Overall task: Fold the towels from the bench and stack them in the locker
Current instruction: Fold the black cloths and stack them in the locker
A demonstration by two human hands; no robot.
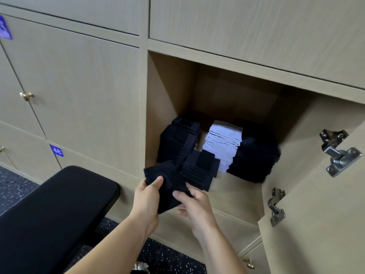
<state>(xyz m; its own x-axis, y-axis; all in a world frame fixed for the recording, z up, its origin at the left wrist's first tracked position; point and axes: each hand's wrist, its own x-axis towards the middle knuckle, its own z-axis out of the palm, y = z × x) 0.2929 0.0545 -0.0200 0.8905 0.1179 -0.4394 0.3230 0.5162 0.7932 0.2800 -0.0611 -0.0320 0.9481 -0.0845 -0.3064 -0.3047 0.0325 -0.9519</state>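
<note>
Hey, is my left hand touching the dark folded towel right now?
Touching. The head view shows the left hand gripping the dark folded towel, with the thumb lying on its top face.

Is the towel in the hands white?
No, the left hand and right hand grip a dark towel; the white stack sits inside the locker.

Above the white towel stack (223, 144): open air is reaching to the locker (167, 91) ceiling.
Left of it: a tall dark stack (177, 141) is filling the corner.
In front of it: a lower dark stack (199, 171) is blocking the way, with bare floor showing beside it.
Right of it: a dark pile (256, 159) is crowding in, and the open door (316, 214) hinges (339, 151) are jutting out.
Front-left of it: the left hand (147, 196) and right hand (195, 206) are gripping a folded towel (167, 186), and the bench (59, 210) is standing nearby.
</note>
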